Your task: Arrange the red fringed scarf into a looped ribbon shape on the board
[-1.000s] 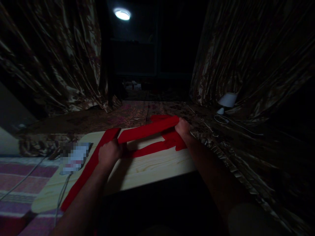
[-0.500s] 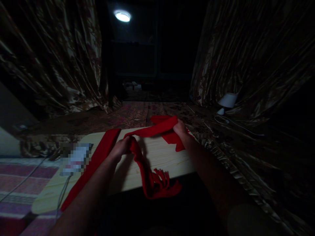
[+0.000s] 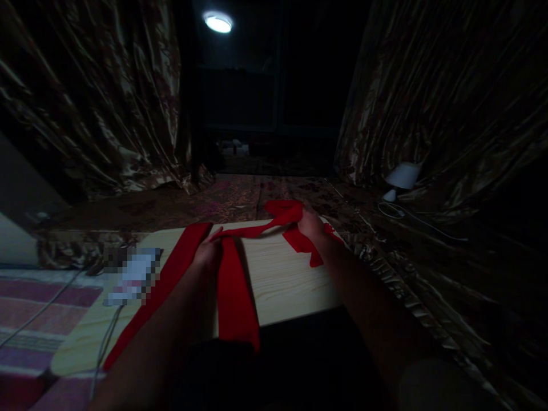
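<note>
A red scarf (image 3: 235, 291) is held between my two hands above a pale wooden board (image 3: 282, 285). My left hand (image 3: 209, 248) is closed on it near the middle, and a flat length hangs from there over the board's near edge. My right hand (image 3: 310, 222) grips it further right, with more red cloth bunched behind and below. The span between the hands is narrow and twisted. Left of my left hand, a long red strip (image 3: 180, 257) lies flat along the board, partly behind my forearm; whether it joins the held scarf is hidden.
A blurred-out flat object (image 3: 132, 277) with a cable lies on the board's left side. Striped bedding (image 3: 47, 308) is at the left. A small white lamp (image 3: 402, 176) with a cord stands at the right, before patterned curtains (image 3: 385, 103). The room is dark.
The hanging end by my left hand has gone from crumpled with its fringe showing to a flat strip, its fringe out of sight. My left hand has shifted slightly left and up.
</note>
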Tool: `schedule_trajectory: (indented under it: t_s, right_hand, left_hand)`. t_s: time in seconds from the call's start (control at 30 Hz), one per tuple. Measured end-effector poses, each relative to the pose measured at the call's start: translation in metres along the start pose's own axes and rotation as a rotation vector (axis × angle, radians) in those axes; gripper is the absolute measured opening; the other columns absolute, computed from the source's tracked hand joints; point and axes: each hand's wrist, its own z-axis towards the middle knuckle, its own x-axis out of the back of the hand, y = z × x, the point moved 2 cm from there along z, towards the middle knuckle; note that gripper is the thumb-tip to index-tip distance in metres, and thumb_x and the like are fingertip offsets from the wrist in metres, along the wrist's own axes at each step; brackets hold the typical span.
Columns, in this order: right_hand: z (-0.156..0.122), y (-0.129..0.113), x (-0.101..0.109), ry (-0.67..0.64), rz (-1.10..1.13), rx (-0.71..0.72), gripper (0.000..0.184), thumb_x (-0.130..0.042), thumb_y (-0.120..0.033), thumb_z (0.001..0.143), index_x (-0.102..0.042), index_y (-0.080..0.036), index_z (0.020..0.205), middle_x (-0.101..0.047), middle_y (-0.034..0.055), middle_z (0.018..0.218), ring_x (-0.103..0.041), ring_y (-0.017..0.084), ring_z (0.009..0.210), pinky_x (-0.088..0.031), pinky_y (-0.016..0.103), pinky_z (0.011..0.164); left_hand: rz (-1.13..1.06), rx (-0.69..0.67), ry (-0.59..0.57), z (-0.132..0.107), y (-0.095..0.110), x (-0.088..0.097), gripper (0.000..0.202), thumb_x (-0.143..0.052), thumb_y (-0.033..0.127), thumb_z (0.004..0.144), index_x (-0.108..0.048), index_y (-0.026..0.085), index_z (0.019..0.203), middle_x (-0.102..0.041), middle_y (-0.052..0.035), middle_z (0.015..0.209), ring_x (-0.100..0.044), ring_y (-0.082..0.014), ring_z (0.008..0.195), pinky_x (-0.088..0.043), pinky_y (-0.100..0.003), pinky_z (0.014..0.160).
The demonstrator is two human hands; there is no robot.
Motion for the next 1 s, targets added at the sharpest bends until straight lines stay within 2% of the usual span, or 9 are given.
schedule_trajectory:
  t_s: [0.13, 0.2, 0.27, 0.37, 0.43, 0.5, 0.6, 0.77, 1.0]
  right_hand:
    - [-0.013, -0.001, -0.018, -0.178, -0.147, 0.060, 0.039, -0.056, -0.017, 0.091, -0.063, -0.010, 0.129, -0.067, 0.0220, 0.122, -0.065, 0.028, 0.111, -0.046, 0.036, 0.093]
    - [-0.023, -0.007, -0.021, -0.143, -0.161, 0.074, 0.042, -0.055, -0.018, 0.092, -0.060, -0.009, 0.132, -0.062, 0.0243, 0.130, -0.058, 0.031, 0.121, -0.042, 0.039, 0.098]
    - [-0.034, -0.020, -0.020, -0.036, -0.194, 0.113, 0.047, -0.051, -0.018, 0.093, -0.054, -0.010, 0.140, -0.052, 0.0258, 0.142, -0.048, 0.033, 0.132, -0.038, 0.044, 0.104]
    - [-0.054, -0.048, -0.018, 0.107, -0.218, 0.240, 0.047, -0.046, -0.016, 0.093, -0.055, -0.011, 0.138, -0.052, 0.0233, 0.143, -0.046, 0.033, 0.129, -0.037, 0.046, 0.103]
    - [-0.067, -0.067, -0.023, 0.096, -0.187, 0.318, 0.042, -0.046, -0.017, 0.092, -0.060, -0.014, 0.131, -0.060, 0.0199, 0.132, -0.052, 0.031, 0.120, -0.040, 0.044, 0.099]
    - [-0.078, -0.084, -0.032, 0.026, -0.134, 0.410, 0.038, -0.047, -0.021, 0.092, -0.062, -0.017, 0.127, -0.064, 0.0159, 0.125, -0.056, 0.028, 0.114, -0.042, 0.040, 0.097]
    - [-0.086, -0.096, -0.050, -0.058, -0.089, 0.519, 0.045, -0.049, -0.031, 0.094, -0.058, -0.020, 0.136, -0.060, 0.0133, 0.137, -0.055, 0.027, 0.120, -0.042, 0.039, 0.099]
    - [-0.073, -0.081, -0.075, -0.135, -0.101, 0.416, 0.063, -0.044, -0.052, 0.097, -0.048, -0.018, 0.149, -0.050, 0.0168, 0.151, -0.048, 0.033, 0.133, -0.040, 0.046, 0.106]
    - [-0.043, -0.051, -0.090, -0.158, -0.044, 0.388, 0.068, -0.036, -0.053, 0.101, -0.038, -0.015, 0.157, -0.037, 0.0142, 0.161, -0.030, 0.027, 0.150, -0.019, 0.040, 0.122]
  left_hand:
    - [-0.043, 0.062, -0.019, 0.014, -0.014, 0.008, 0.049, -0.059, 0.002, 0.081, -0.066, 0.012, 0.128, -0.076, -0.0100, 0.085, -0.072, -0.0173, 0.065, -0.059, -0.025, 0.062]
    - [-0.086, 0.059, -0.024, 0.017, -0.017, 0.010, 0.046, -0.056, 0.000, 0.081, -0.067, 0.010, 0.124, -0.077, -0.0128, 0.090, -0.074, -0.0187, 0.069, -0.060, -0.027, 0.066]
    - [-0.135, 0.058, -0.023, 0.018, -0.018, 0.012, 0.046, -0.051, -0.002, 0.081, -0.065, 0.008, 0.123, -0.077, -0.0143, 0.092, -0.075, -0.0197, 0.071, -0.062, -0.030, 0.069]
    - [-0.190, 0.075, -0.019, 0.020, -0.019, 0.014, 0.044, -0.050, -0.002, 0.081, -0.064, 0.008, 0.121, -0.076, -0.0144, 0.090, -0.075, -0.0212, 0.072, -0.063, -0.033, 0.072]
    - [-0.186, 0.090, -0.015, 0.021, -0.019, 0.014, 0.041, -0.051, -0.001, 0.081, -0.064, 0.009, 0.119, -0.075, -0.0134, 0.087, -0.074, -0.0209, 0.068, -0.063, -0.034, 0.070]
    - [-0.173, 0.096, -0.010, 0.020, -0.019, 0.014, 0.039, -0.052, -0.001, 0.081, -0.065, 0.009, 0.116, -0.075, -0.0121, 0.084, -0.073, -0.0198, 0.062, -0.062, -0.033, 0.065]
    - [-0.170, 0.094, 0.014, 0.017, -0.018, 0.012, 0.041, -0.051, -0.001, 0.079, -0.066, 0.009, 0.116, -0.074, -0.0105, 0.079, -0.071, -0.0194, 0.059, -0.061, -0.030, 0.061]
    - [-0.202, 0.107, 0.054, 0.015, -0.017, 0.012, 0.044, -0.051, -0.002, 0.080, -0.064, 0.008, 0.120, -0.073, -0.0108, 0.076, -0.073, -0.0209, 0.063, -0.062, -0.032, 0.063]
    - [-0.200, 0.060, 0.035, 0.029, -0.020, 0.001, 0.045, -0.056, 0.001, 0.080, -0.067, 0.010, 0.122, -0.074, -0.0108, 0.082, -0.074, -0.0203, 0.070, -0.062, -0.032, 0.071]
